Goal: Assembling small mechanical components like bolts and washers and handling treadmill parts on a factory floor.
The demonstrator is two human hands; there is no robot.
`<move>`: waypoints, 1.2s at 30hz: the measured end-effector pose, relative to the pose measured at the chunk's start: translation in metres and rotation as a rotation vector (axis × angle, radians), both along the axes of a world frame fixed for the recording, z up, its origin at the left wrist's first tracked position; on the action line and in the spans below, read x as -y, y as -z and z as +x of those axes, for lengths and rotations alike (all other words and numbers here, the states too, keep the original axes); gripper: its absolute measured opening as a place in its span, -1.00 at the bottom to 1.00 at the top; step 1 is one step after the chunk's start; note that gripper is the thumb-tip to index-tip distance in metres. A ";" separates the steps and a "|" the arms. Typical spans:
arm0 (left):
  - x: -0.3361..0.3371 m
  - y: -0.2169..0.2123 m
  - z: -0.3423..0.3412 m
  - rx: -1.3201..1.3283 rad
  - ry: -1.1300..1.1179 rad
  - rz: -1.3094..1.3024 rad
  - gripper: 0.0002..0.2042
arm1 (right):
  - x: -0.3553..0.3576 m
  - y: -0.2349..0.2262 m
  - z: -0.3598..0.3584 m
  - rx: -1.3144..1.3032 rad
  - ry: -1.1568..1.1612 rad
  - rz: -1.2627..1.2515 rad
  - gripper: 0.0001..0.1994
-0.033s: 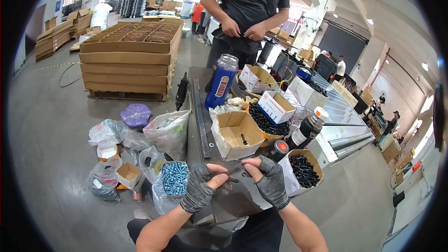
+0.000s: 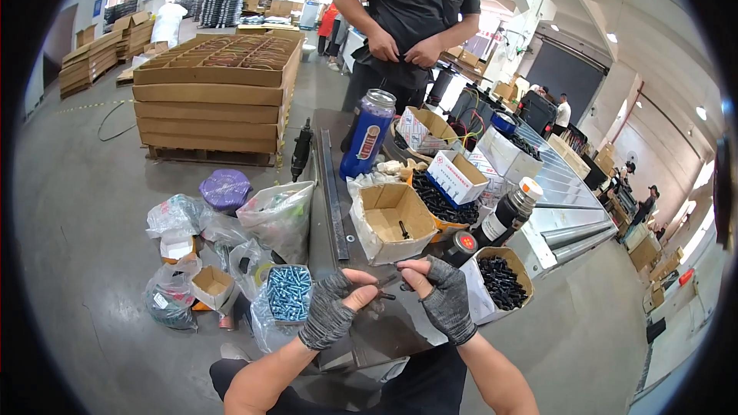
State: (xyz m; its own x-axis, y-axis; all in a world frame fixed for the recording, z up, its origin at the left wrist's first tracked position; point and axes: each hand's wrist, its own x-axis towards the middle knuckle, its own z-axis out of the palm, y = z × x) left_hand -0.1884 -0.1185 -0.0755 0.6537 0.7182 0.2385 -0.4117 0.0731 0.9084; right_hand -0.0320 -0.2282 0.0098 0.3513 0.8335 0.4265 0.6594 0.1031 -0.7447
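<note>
Both my hands wear grey fingerless knit gloves and meet over the dark metal table top (image 2: 377, 330). My left hand (image 2: 336, 309) is closed, thumb against fingers, on a black screw (image 2: 387, 297) whose end sticks out to the right. Opposite it, my right hand (image 2: 447, 298) pinches with thumb and forefinger; a small dark bit shows at the tips, too small to name. Just beyond stands an open cardboard box (image 2: 377, 240) with a black screw (image 2: 403, 229) in it. Right of my right hand is a box of black screws (image 2: 503, 280).
Blue-silver screws (image 2: 289, 294) fill a box at left, near plastic bags (image 2: 280, 219). A blue can (image 2: 367, 138), a dark bottle (image 2: 503, 215) and a black-lidded jar (image 2: 463, 244) stand on the table. A power screwdriver (image 2: 302, 152) hangs by its edge. A person (image 2: 411, 23) stands opposite.
</note>
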 end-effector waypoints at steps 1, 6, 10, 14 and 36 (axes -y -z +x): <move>0.001 -0.004 -0.001 -0.024 -0.009 -0.001 -0.79 | -0.002 0.001 -0.003 0.003 -0.010 -0.005 -0.84; 0.002 -0.006 0.001 -0.023 -0.071 0.024 -0.82 | -0.006 0.013 -0.014 0.199 -0.010 0.130 -0.81; 0.002 -0.004 -0.002 -0.038 -0.102 0.014 -0.81 | -0.012 0.015 -0.022 0.393 -0.001 0.212 -0.70; -0.001 0.003 0.003 -0.028 -0.114 0.029 -0.81 | -0.005 0.009 -0.020 0.835 -0.005 0.159 -0.56; 0.000 0.008 0.004 0.074 -0.212 -0.051 -0.81 | -0.017 0.020 -0.030 -0.596 -0.034 -0.106 -0.84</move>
